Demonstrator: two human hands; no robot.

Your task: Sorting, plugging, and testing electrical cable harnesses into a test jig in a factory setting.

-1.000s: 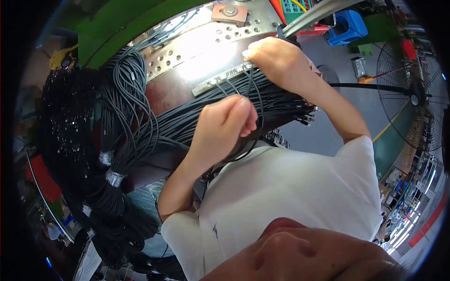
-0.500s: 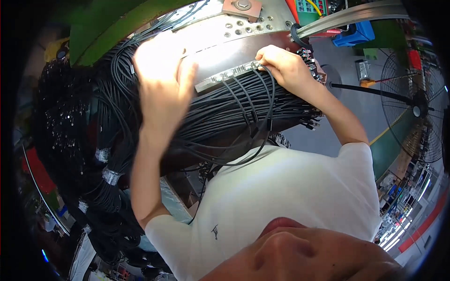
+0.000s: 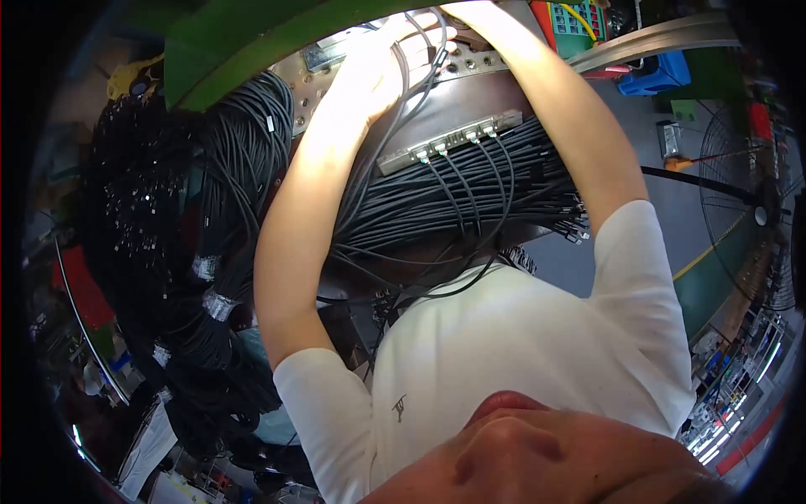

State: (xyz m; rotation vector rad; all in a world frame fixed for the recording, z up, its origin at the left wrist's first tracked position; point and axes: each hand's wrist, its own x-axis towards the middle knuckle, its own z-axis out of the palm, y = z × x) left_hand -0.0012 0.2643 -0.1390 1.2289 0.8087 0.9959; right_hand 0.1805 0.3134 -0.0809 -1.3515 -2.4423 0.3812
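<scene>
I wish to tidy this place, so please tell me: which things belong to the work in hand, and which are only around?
Seem in use:
- black cables across the left hand
- long metal strip
- cable bundle beside it

Seem only around:
- blue stool
- fan

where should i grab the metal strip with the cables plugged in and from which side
Probably by the left end of the metal strip, from its far side: that end looks bare beyond the leftmost plug, and the far edge shows no plugs. The plugged-in cables leave along the near edge, where a grip might snag.
</scene>
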